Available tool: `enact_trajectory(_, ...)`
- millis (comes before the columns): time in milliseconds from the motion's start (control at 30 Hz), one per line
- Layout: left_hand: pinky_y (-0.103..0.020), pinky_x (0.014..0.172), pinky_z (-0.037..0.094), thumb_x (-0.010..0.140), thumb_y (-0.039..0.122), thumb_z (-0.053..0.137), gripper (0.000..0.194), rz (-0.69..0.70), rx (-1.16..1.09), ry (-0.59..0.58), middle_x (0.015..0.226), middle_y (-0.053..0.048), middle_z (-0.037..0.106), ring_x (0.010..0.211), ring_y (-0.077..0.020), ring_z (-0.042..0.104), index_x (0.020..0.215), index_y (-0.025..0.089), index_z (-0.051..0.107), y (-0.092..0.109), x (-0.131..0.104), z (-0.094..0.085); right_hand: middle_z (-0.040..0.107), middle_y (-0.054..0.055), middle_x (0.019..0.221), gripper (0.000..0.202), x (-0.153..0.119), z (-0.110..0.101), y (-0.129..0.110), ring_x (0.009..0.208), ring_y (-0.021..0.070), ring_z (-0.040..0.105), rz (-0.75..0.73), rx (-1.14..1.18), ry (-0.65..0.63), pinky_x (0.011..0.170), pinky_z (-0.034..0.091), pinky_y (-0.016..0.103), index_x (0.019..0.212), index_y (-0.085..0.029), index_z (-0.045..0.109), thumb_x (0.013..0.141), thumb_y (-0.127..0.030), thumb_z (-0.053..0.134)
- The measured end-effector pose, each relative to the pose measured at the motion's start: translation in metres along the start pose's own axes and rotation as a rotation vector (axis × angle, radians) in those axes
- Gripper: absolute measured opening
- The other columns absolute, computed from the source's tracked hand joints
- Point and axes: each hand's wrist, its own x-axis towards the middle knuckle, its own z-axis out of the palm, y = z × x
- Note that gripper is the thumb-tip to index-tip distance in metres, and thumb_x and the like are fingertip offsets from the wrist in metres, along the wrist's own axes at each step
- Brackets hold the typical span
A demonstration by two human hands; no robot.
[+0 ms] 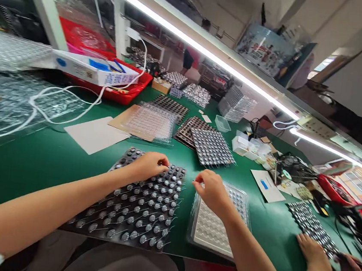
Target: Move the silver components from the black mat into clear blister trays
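My left hand [150,166] is over the upper part of a dark tray [102,207] filled with rows of small round silver parts with thin wire leads. Its thumb and forefinger are curled together; what they hold, if anything, is too small to name. My right hand [212,188] is pinched above the far left part of a clear plastic tray [191,229]. A tiny item shows at its fingertips, but its kind cannot be made out. Inside the clear tray lies a pale grid of pockets [211,229], with round silver parts in its far right portion.
Behind are another filled tray [213,147], stacked clear sheets [152,121] and white paper [95,134]. A red bin [130,95] and white cable [45,117] are at left. A co-worker's hand [313,250] touches a parts tray [312,227] at right. A lit shelf [197,46] crosses overhead.
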Motion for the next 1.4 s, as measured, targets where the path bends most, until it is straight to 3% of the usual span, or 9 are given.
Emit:
enact_trajectory(133,-0.021,0.07,0.042,0.077,0.035,0.055,0.019,0.008,-0.11,-0.049,0.078,0.002,0.069,0.075,-0.0145,0.059,0.081,0.021,0.066,0.035,0.003,-0.002,0.062,0.002,0.077,0.016,-0.059,-0.026,0.085,0.073,0.0141,0.053,0.258,0.145,0.054,0.068,0.037,0.026,0.078,-0.018,0.06,0.083,-0.031,0.051)
enact_trajectory(267,-0.022,0.066,0.042,0.076,0.034,0.056,0.021,0.07,-0.154,-0.188,0.078,0.001,0.069,0.073,-0.0146,0.06,0.083,0.018,0.068,0.08,0.016,0.034,0.061,0.0,0.068,0.022,-0.097,-0.024,0.139,0.065,0.0139,0.052,0.359,0.196,-0.053,0.061,0.036,0.025,0.073,-0.018,0.059,0.083,-0.032,0.046)
enact_trajectory(533,-0.021,0.06,0.041,0.076,0.026,0.059,0.017,0.145,-0.021,-0.418,0.082,-0.002,0.072,0.075,-0.0153,0.062,0.085,0.019,0.07,0.157,0.061,0.146,0.065,0.001,0.065,0.016,-0.091,-0.001,0.147,0.061,0.0135,0.054,0.445,0.162,-0.125,0.056,0.032,0.024,0.068,-0.018,0.061,0.078,-0.026,0.052)
enact_trajectory(733,-0.03,0.073,0.044,0.073,0.026,0.06,0.016,0.138,0.193,-0.434,0.087,-0.008,0.071,0.091,-0.025,0.06,0.081,0.02,0.072,0.188,0.069,0.167,0.065,0.002,0.075,0.013,-0.103,-0.002,0.158,0.069,0.0153,0.057,0.479,0.106,0.023,0.06,0.034,0.025,0.074,-0.021,0.059,0.079,-0.031,0.053)
enact_trajectory(967,-0.039,0.085,0.043,0.072,0.029,0.062,0.022,0.127,0.362,-0.426,0.098,-0.015,0.067,0.103,-0.0321,0.054,0.087,0.016,0.069,0.199,0.071,0.182,0.066,0.003,0.083,0.022,-0.12,-0.006,0.161,0.076,0.0195,0.059,0.454,0.136,0.14,0.068,0.04,0.031,0.086,-0.022,0.058,0.083,-0.04,0.046)
enact_trajectory(1067,-0.036,0.085,0.044,0.072,0.033,0.063,0.029,0.135,0.298,-0.417,0.105,-0.013,0.065,0.104,-0.0294,0.055,0.098,0.018,0.065,0.194,0.072,0.174,0.067,0.004,0.085,0.025,-0.118,-0.009,0.154,0.076,0.0203,0.06,0.444,0.139,0.146,0.068,0.041,0.032,0.088,-0.022,0.06,0.082,-0.042,0.046)
enact_trajectory(1133,-0.032,0.083,0.045,0.075,0.034,0.063,0.032,0.16,0.237,-0.391,0.11,-0.011,0.063,0.103,-0.0258,0.056,0.103,0.019,0.062,0.182,0.071,0.155,0.067,0.004,0.086,0.028,-0.115,-0.013,0.146,0.076,0.0204,0.06,0.425,0.147,0.155,0.068,0.042,0.032,0.09,-0.022,0.061,0.082,-0.045,0.047)
enact_trajectory(1267,-0.025,0.082,0.043,0.082,0.028,0.058,0.025,0.219,0.18,-0.239,0.11,-0.006,0.062,0.099,-0.0189,0.057,0.105,0.018,0.061,0.138,0.061,0.088,0.068,0.005,0.091,0.031,-0.105,-0.017,0.121,0.082,0.0214,0.061,0.304,0.18,0.163,0.074,0.044,0.032,0.093,-0.023,0.063,0.082,-0.047,0.048)
enact_trajectory(1400,-0.023,0.079,0.042,0.082,0.021,0.055,0.017,0.135,0.229,-0.17,0.098,-0.003,0.066,0.09,-0.0166,0.059,0.095,0.018,0.065,0.076,0.036,0.026,0.069,0.006,0.095,0.025,-0.074,-0.014,0.079,0.087,0.0213,0.061,0.077,0.148,0.084,0.08,0.042,0.033,0.091,-0.022,0.066,0.085,-0.038,0.047)
